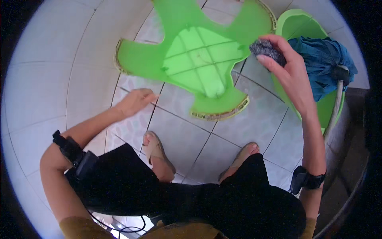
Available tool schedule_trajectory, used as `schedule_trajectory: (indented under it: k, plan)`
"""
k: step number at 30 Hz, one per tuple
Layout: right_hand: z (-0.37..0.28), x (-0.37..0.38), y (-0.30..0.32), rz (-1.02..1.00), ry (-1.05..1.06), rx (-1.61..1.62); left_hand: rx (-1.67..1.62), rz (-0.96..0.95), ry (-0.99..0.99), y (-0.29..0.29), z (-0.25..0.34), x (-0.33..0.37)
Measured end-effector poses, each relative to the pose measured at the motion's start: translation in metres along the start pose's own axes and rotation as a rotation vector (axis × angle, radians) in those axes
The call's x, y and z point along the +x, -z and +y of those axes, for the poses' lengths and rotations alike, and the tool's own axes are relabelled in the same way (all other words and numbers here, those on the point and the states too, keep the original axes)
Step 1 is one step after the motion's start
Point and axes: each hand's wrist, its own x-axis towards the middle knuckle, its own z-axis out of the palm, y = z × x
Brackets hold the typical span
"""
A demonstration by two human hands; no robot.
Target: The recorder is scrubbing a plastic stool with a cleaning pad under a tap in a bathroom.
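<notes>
Right hand grips a grey scouring pad between thumb and fingers; left hand released, fingers loosely bent. Pad's by the right side of a green stool, underside showing, on floor tiles. Green bucket with blue mop crowds the right; wall left, sandals nearside. Right forearm runs forward, left slants inward.

I see one green stool — two hands, one grey scourer, two sandals near it — one green tub right of it!
</notes>
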Motion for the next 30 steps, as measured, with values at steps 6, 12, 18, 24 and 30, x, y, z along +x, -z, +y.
schedule_trajectory:
  k: [6,12,18,24,30]
  plan:
    - [-0.012,0.022,-0.001,-0.098,0.118,-0.149,-0.400,-0.071,0.533,0.001,0.022,0.012]
    - [-0.020,0.043,0.002,-0.003,0.227,-0.190,-0.897,0.182,0.710,-0.062,0.009,0.072]
    - [0.012,0.037,0.012,0.208,0.213,-0.074,-1.166,0.690,0.458,-0.098,0.012,0.124]
    - [0.025,0.029,0.007,0.208,0.168,-0.025,-0.466,1.328,-0.102,-0.037,-0.041,0.123]
    - [0.049,0.004,-0.049,0.068,-0.084,0.114,-0.099,1.398,-0.022,0.091,-0.027,0.068]
